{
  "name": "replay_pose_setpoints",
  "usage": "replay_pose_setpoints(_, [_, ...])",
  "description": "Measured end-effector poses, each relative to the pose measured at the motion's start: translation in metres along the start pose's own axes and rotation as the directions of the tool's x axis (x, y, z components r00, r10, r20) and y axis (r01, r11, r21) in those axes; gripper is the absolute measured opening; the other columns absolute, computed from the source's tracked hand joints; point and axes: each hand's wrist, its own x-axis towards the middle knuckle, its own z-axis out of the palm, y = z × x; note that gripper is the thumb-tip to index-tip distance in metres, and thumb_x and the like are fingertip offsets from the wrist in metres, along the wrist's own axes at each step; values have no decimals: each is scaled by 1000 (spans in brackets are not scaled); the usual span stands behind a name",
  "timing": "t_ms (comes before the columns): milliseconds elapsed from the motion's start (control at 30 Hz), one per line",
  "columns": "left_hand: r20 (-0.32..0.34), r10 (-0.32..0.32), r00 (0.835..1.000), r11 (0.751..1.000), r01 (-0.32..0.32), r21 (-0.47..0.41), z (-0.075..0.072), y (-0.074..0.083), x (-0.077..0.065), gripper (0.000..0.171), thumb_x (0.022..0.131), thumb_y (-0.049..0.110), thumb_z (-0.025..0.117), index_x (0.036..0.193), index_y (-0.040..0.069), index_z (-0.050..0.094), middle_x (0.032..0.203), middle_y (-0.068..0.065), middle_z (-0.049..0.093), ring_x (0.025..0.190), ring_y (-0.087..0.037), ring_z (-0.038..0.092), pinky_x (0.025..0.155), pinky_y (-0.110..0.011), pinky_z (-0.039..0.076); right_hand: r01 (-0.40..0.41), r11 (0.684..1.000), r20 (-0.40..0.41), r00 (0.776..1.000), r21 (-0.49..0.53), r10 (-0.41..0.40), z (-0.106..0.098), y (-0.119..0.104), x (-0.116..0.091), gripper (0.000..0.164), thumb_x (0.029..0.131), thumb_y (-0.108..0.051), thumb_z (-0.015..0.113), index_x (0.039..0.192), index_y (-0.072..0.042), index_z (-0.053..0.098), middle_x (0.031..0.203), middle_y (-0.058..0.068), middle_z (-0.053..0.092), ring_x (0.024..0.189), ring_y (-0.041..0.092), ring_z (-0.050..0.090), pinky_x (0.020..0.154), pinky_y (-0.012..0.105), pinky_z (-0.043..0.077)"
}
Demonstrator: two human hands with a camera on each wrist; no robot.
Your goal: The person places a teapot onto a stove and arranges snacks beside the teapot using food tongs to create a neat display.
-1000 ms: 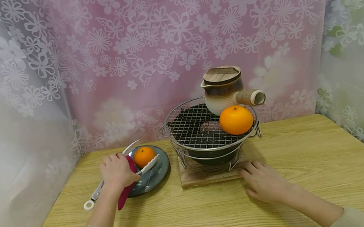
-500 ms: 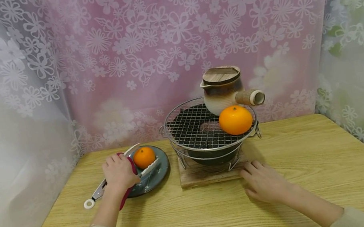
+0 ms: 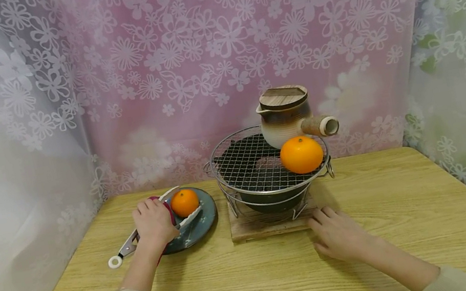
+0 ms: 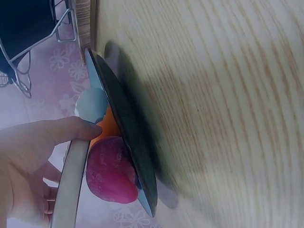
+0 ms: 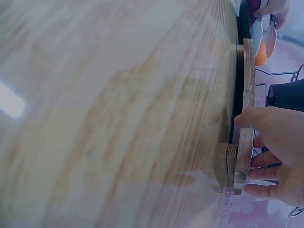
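My left hand (image 3: 154, 222) grips a pair of tongs (image 3: 128, 246) with white scalloped tips. The tips stand apart on either side of a small orange (image 3: 184, 203), which sits on a dark blue-green plate (image 3: 210, 217). Whether both tips touch the fruit I cannot tell. Beside the orange lies a purple sweet potato (image 4: 111, 171), mostly hidden under the hand in the head view. My right hand (image 3: 337, 232) holds the front right corner of a wooden board (image 3: 266, 228), thumb at its edge and fingers over the top, as the right wrist view shows.
On the board stands a black brazier (image 3: 271, 201) in a wire stand, topped by a round wire grill (image 3: 241, 165). The grill bears a larger orange (image 3: 301, 154) and a lidded clay teapot (image 3: 281, 126) whose handle points right. Floral curtains (image 3: 228, 63) surround the table (image 3: 220, 283).
My left hand has shifted slightly to the right, and the tongs' tips have come lower around the small orange. The hand covers more of the sweet potato. My right hand stays put.
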Motion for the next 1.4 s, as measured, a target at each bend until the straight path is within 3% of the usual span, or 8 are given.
replay_pose_setpoints(400, [11, 21, 1000, 1000, -21, 10, 0, 2, -1, 77, 64, 35, 77, 109, -19, 46, 95, -27, 46, 90, -40, 42, 80, -49, 35, 17, 1000, -32, 999, -6, -18, 2, 1, -1, 38, 72, -29, 73, 97, -5, 56, 93, 11, 51, 80, 28, 49, 67, 40, 45])
replay_pose_setpoints(933, [-58, 33, 998, 999, -35, -36, 2, 0, -2, 77, 63, 30, 76, 114, -18, 46, 96, -27, 47, 93, -41, 43, 80, -51, 34, 23, 999, -39, 999, -23, -24, 4, 2, -1, 38, 71, -30, 73, 95, -7, 56, 90, 9, 50, 78, 28, 48, 64, 39, 44])
replay_pose_setpoints(1233, [-80, 31, 996, 998, -36, -54, -7, -6, -5, 67, 65, 28, 73, 109, -15, 48, 94, -27, 49, 92, -41, 43, 79, -52, 35, 13, 1000, -28, 1000, -20, -14, 3, 0, 0, 37, 72, -29, 73, 95, -6, 57, 91, 10, 50, 79, 28, 48, 67, 39, 44])
replay_pose_setpoints(1400, [-65, 45, 997, 997, -49, -58, -20, -8, -7, 65, 66, 30, 73, 107, -14, 49, 94, -26, 48, 91, -40, 42, 77, -51, 35, 1, 1000, -36, 999, -10, -1, 2, -2, -1, 36, 72, -28, 73, 94, -5, 57, 92, 11, 51, 80, 28, 48, 66, 39, 45])
